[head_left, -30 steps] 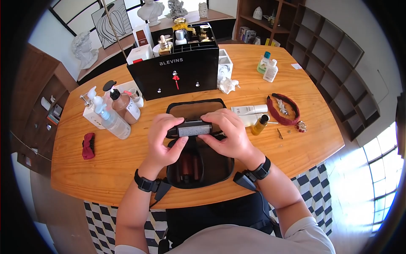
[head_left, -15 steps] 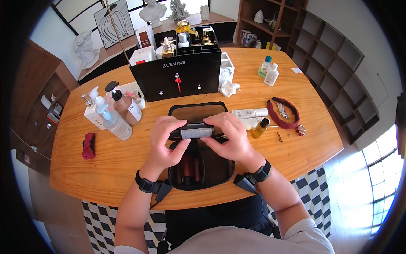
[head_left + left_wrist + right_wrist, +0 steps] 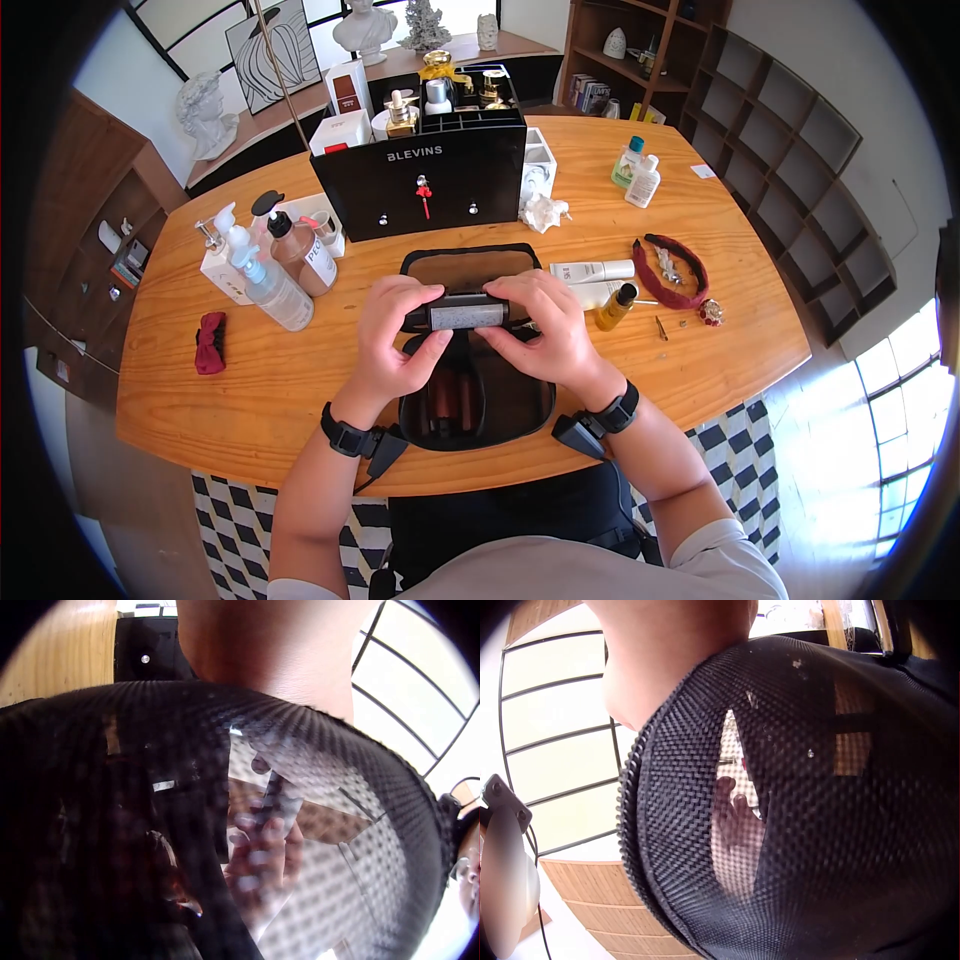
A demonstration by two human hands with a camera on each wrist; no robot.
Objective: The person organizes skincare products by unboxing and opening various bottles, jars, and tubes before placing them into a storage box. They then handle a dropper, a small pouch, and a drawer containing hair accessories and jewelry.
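Observation:
In the head view, my left hand (image 3: pixel 395 335) and right hand (image 3: pixel 545 318) pinch the two ends of a small black oblong item (image 3: pixel 467 317) between thumbs and fingers. A grey, speckled panel on it faces me; I cannot tell its kind. Below it on the table lies an unzipped black mesh pouch (image 3: pixel 520 395), its far half (image 3: pixel 470 263) folded back. Dark reddish tubes (image 3: pixel 450 400) show in the left part of the near half. Mesh (image 3: pixel 330 892) fills much of the left wrist view, and mesh with a zip edge (image 3: pixel 675 847) the right one; fingers appear only dimly through it.
Behind the pouch stands a black cosmetics box (image 3: pixel 420 185). Pump bottles (image 3: pixel 278 290) and a red bow (image 3: pixel 210 343) are at left. To the right lie white tubes (image 3: pixel 592 272), an amber bottle (image 3: pixel 615 308) and a red headband (image 3: pixel 690 290).
The head view has shifted slightly, so the table things appear a little lower. Both hands keep the same hold on the black item, over the pouch.

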